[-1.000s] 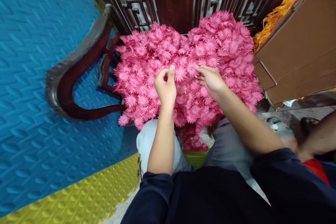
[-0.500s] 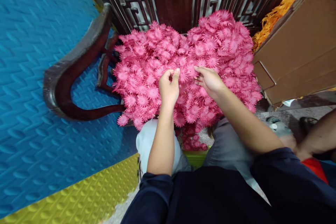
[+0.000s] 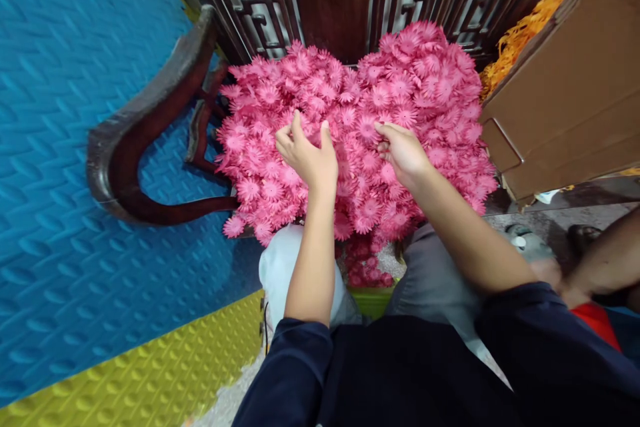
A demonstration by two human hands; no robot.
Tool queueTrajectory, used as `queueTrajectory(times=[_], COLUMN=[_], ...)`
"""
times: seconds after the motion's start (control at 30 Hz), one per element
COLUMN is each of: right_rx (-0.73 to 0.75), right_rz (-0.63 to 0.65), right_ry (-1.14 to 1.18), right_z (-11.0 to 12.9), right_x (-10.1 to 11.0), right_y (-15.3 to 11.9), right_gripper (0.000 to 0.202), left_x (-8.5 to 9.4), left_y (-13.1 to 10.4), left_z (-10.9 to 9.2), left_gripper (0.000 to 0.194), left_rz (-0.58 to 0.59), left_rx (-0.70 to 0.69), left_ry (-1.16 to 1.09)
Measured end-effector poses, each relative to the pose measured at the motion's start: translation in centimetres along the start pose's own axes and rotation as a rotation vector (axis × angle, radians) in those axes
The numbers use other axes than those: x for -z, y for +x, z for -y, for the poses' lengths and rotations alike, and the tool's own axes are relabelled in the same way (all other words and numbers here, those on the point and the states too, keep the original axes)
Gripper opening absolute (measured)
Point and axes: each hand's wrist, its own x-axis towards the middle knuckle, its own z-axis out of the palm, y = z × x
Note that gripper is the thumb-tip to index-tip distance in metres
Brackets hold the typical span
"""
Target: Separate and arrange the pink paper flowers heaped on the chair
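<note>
A wide heap of pink artificial flowers (image 3: 280, 113) with thin pointed petals lies before me. Over its left middle, my left hand (image 3: 313, 153) is open, thumb and fingers apart, with nothing seen between them. To its right, my right hand (image 3: 403, 153) has thumb and forefinger pinched together at the edge of a single pink flower (image 3: 368, 128). That flower blends into the heap behind it, so its stem cannot be made out. More pink flowers (image 3: 367, 270) lie lower down, between my knees.
A curved dark wooden armrest (image 3: 115, 167) stands at the left, above blue matting (image 3: 45, 213) and a yellow strip (image 3: 165, 353). Carved dark wood panels (image 3: 330, 0) rise behind the heap. A cardboard box (image 3: 565, 93) with orange material (image 3: 517, 40) beside it is on the right, near another person's limb (image 3: 610, 260).
My left hand has moved a little left and its thumb and fingers have spread from a pinch. My right hand stays almost where it was, still pinching.
</note>
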Motion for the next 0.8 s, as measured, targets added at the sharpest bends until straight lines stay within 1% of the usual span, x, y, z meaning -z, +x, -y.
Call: queueTrajectory(times=[0.03, 0.13, 0.17, 0.23, 0.27, 0.33, 0.4, 0.53, 0.67, 0.8], right_rx=[-0.016, -0.064, -0.073, -0.070, -0.064, -0.052, -0.039, 0.008, 0.061, 0.100], right_rz=[0.013, 0.072, 0.097, 0.155, 0.186, 0.245, 0.278, 0.287, 0.292, 0.280], right_ry=[0.004, 0.043, 0.057, 0.069, 0.068, 0.054, 0.030, -0.009, -0.048, -0.074], right_z=[0.0, 0.0, 0.0, 0.0, -0.1, -0.2, -0.3, -0.5, -0.4, -0.2], right_x=[0.0, -0.2, -0.2, -0.2, -0.2, 0.0, 0.1, 0.1, -0.2, -0.3], right_y=[0.0, -0.2, -0.2, -0.3, -0.3, -0.3, -0.3, -0.4, -0.8, -0.9], right_gripper=[0.012, 0.014, 0.015, 0.015, 0.016, 0.018, 0.021, 0.025, 0.026, 0.027], left_x=[0.3, 1.1, 1.3, 1.3, 1.2, 0.8, 0.5, 0.5, 0.8, 1.0], left_y=[-0.4, -1.4, -1.6, -1.7, -1.7, -1.6, -1.5, -1.5, -1.5, -1.3], left_z=[-0.4, -1.5, -1.7, -1.7, -1.6, -1.2, -1.0, -0.8, -0.8, -0.8], left_gripper=[0.030, 0.013, 0.010, 0.012, 0.012, 0.012, 0.010, 0.007, 0.014, 0.016], left_rz=[0.036, 0.221, 0.277, 0.355, 0.376, 0.389, 0.368, 0.343, 0.339, 0.360], left_rx=[-0.021, -0.122, -0.147, -0.176, -0.182, -0.177, -0.163, -0.170, -0.198, -0.196], left_ry=[0.000, -0.001, 0.002, 0.000, -0.009, -0.030, -0.042, -0.032, -0.033, -0.128])
